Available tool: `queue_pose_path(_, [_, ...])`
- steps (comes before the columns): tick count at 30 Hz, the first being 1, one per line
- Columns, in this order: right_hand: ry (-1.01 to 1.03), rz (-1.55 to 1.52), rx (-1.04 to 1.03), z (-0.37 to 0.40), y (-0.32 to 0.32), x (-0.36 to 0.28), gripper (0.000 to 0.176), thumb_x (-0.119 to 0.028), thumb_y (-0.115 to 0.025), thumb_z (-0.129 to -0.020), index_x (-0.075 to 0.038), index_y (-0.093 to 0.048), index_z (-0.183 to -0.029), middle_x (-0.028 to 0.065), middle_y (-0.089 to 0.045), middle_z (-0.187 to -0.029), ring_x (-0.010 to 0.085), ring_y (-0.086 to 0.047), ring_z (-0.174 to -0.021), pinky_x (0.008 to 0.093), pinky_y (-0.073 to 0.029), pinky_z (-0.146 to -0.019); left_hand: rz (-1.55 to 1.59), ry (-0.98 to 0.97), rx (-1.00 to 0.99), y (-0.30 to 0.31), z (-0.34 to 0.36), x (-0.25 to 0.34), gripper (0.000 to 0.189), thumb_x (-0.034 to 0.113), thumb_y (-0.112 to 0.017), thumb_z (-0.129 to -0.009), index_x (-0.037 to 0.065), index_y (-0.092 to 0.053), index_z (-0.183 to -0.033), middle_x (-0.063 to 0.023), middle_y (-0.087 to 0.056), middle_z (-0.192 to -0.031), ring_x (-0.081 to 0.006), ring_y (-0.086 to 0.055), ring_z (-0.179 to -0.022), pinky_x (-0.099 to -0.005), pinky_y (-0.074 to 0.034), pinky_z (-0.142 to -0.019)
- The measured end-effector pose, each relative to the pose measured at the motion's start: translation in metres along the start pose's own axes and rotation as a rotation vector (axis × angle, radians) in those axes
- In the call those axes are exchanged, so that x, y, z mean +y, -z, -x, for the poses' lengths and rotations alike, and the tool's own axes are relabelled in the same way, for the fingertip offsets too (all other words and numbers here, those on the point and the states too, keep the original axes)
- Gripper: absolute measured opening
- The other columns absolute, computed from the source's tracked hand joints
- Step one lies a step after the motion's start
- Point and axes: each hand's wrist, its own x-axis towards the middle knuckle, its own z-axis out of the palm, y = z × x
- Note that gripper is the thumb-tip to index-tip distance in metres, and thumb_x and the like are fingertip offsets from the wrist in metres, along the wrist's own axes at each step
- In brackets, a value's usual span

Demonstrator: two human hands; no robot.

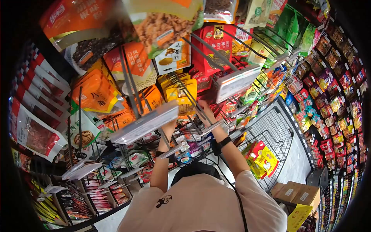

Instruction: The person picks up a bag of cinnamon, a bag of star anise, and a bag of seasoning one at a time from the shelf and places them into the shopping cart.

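Yellow plastic spice packets [181, 92] hang on metal hooks just ahead of both hands. Left hand [169, 127] below them, right hand [208, 113] at their lower right; fingers partly hidden, opening and grip can't be told. Orange packets [94, 92] left, black wire cart [272, 129] right.

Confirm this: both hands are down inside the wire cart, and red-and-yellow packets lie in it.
Wrong about the hands: the head view shows the left hand and right hand among the hanging packets. Red-and-yellow packets do lie in the wire cart.
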Motion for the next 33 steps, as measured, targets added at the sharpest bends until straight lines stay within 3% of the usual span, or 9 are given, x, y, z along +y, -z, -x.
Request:
queue_pose_path(3, [-0.217,-0.066,-0.039,0.007,-0.011,-0.023,0.041,-0.019,-0.067,-0.079,0.001,-0.05,-0.11,0.0077,-0.057,-0.093,0.0131,-0.054,-0.083,0.027,-0.045,-0.072,-0.07,-0.093,0.012,-0.018,-0.021,-0.084,0.036,0.016,-0.065,-0.083,-0.003,-0.048,-0.109,-0.0096,-0.058,-0.103,-0.0168,-0.057,-0.094,-0.0299,-0.047,-0.077])
queue_pose_path(7, [-0.4,-0.274,-0.277,0.012,-0.007,-0.023,0.038,-0.015,-0.066,-0.081,-0.001,-0.05,-0.113,0.0035,-0.056,-0.091,0.0109,-0.054,-0.08,0.0252,-0.044,-0.072,0.238,0.116,-0.149,0.013,0.0,-0.017,0.034,0.02,-0.064,-0.085,0.0,-0.052,-0.109,-0.0069,-0.06,-0.099,-0.0136,-0.057,-0.093,-0.027,-0.045,-0.076])
queue_pose_path(10, [-0.392,-0.714,-0.166,0.028,0.009,-0.068,0.035,-0.025,-0.069,-0.078,-0.001,-0.047,-0.09,0.0019,-0.052,-0.071,0.0116,-0.051,-0.065,0.0236,-0.041,-0.058,0.499,0.108,-0.301,0.021,0.016,-0.018,0.037,0.02,-0.063,-0.085,0.0,-0.05,-0.113,-0.0067,-0.06,-0.103,-0.0135,-0.056,-0.096,-0.0268,-0.044,-0.081])
queue_pose_path(14, [-0.403,-0.759,-0.261,0.035,0.022,-0.087,0.028,-0.018,-0.066,-0.082,-0.003,-0.051,-0.1,-0.0001,-0.051,-0.081,0.0091,-0.048,-0.072,0.024,-0.039,-0.063,0.591,0.014,-0.381,0.03,0.031,0.051,0.042,0.018,-0.063,-0.084,0.002,-0.046,-0.12,-0.0062,-0.055,-0.114,-0.0153,-0.052,-0.105,-0.0282,-0.04,-0.09])
queue_pose_path(18, [-0.471,-0.766,-0.251,0.04,0.038,-0.109,0.051,-0.013,-0.066,-0.082,0.0,-0.043,-0.126,0.0064,-0.055,-0.115,0.0134,-0.053,-0.103,0.0275,-0.043,-0.088,0.646,-0.003,-0.373,0.025,0.038,0.071,0.048,0.017,-0.063,-0.085,0.004,-0.041,-0.125,-0.0053,-0.053,-0.117,-0.0158,-0.049,-0.109,-0.0289,-0.037,-0.094])
queue_pose_path(22, [-0.418,-0.731,-0.253,0.052,0.045,-0.112,0.053,-0.015,-0.067,-0.081,0.001,-0.044,-0.125,0.0071,-0.057,-0.114,0.0147,-0.055,-0.1,0.0271,-0.044,-0.086,0.767,0.197,-0.477,0.027,0.057,0.08,0.058,0.017,-0.066,-0.083,-0.001,-0.035,-0.128,-0.0114,-0.047,-0.123,-0.019,-0.05,-0.11,-0.0307,-0.041,-0.093])
queue_pose_path(24, [-0.383,-0.658,-0.257,0.059,0.054,-0.111,0.046,-0.013,-0.065,-0.081,0.002,-0.047,-0.122,0.007,-0.058,-0.112,0.0146,-0.055,-0.099,0.0269,-0.045,-0.086,0.439,-0.203,-0.484,0.018,0.057,0.05,0.059,0.016,-0.063,-0.084,0.001,-0.029,-0.13,-0.0103,-0.047,-0.122,-0.0174,-0.05,-0.108,-0.0297,-0.046,-0.086])
queue_pose_path(28, [-0.393,-0.707,-0.273,0.077,0.066,-0.122,0.036,-0.009,-0.062,-0.082,0.002,-0.053,-0.115,0.0068,-0.059,-0.109,0.014,-0.055,-0.099,0.0266,-0.044,-0.086,0.794,0.278,-0.567,0.03,0.084,0.11,0.056,0.014,-0.059,-0.087,0.006,-0.027,-0.132,-0.0085,-0.046,-0.123,-0.019,-0.053,-0.104,-0.0321,-0.051,-0.081])
queue_pose_path(33, [-0.509,-0.721,-0.227,0.097,0.09,-0.145,0.032,-0.007,-0.06,-0.083,0.002,-0.054,-0.113,0.0071,-0.06,-0.108,0.0138,-0.055,-0.099,0.0269,-0.044,-0.087,0.287,-0.095,-0.667,0.032,0.093,0.11,0.07,0.02,-0.061,-0.086,0.001,-0.015,-0.135,-0.0121,-0.039,-0.128,-0.0201,-0.042,-0.116,-0.0318,-0.04,-0.093])
